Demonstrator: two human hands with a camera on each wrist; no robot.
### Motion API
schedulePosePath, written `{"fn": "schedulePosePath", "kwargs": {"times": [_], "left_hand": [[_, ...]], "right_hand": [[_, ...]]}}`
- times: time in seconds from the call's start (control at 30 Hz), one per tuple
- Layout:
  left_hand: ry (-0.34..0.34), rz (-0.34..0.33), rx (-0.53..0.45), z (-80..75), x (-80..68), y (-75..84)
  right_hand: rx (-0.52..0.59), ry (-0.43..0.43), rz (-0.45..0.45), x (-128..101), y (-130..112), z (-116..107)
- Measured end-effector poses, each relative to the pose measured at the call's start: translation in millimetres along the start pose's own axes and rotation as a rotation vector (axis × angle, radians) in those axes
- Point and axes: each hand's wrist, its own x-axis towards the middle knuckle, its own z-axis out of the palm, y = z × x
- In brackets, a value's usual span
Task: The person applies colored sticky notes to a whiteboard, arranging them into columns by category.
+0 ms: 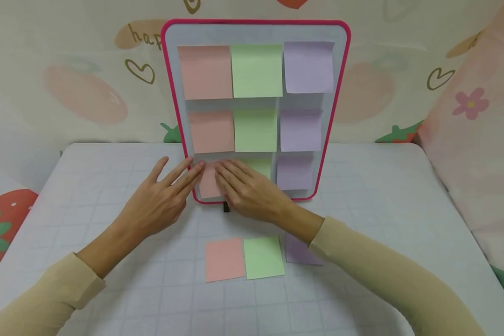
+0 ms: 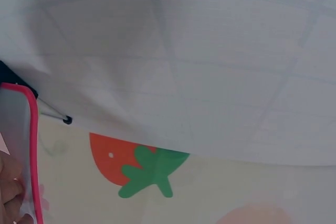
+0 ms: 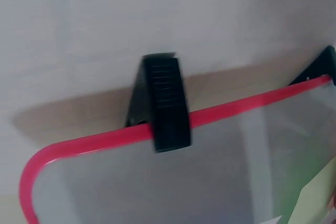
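A white board with a pink rim [image 1: 256, 21] stands on the table, carrying three rows of sticky notes in pink, green and purple. My right hand [image 1: 252, 193] presses the bottom-left pink sticky note [image 1: 208, 179] with its fingers laid together. At that note's upper left corner and the board's edge are the fingertips of my left hand [image 1: 161, 200], its thumb spread away. Partly covered by the right hand is the bottom green note [image 1: 260, 167]; the bottom purple note [image 1: 295, 172] shows to its right.
On the table before the board lie a pink note [image 1: 224, 260], a green note [image 1: 263, 257] and a purple note [image 1: 301, 252], the last partly under the right forearm. Black stand feet [image 3: 169, 103] hold the board's lower edge. A patterned cloth hangs behind.
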Motion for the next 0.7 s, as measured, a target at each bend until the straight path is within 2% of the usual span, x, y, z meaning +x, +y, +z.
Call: {"fn": "schedulePosePath", "kwargs": {"times": [0.23,0.47,0.7], "left_hand": [[-0.004,0.001,-0.005,0.0,-0.2,-1.0],[0.003,-0.002,-0.01,0.4,0.9,0.7],[-0.006,0.022,0.009,0.3,13.9,8.9]], "right_hand": [[-0.03,-0.048,-0.013,-12,7,-4],[-0.046,-0.036,-0.006,-18,10,-7],[-0.048,-0.014,-0.001,-18,9,-4]]}}
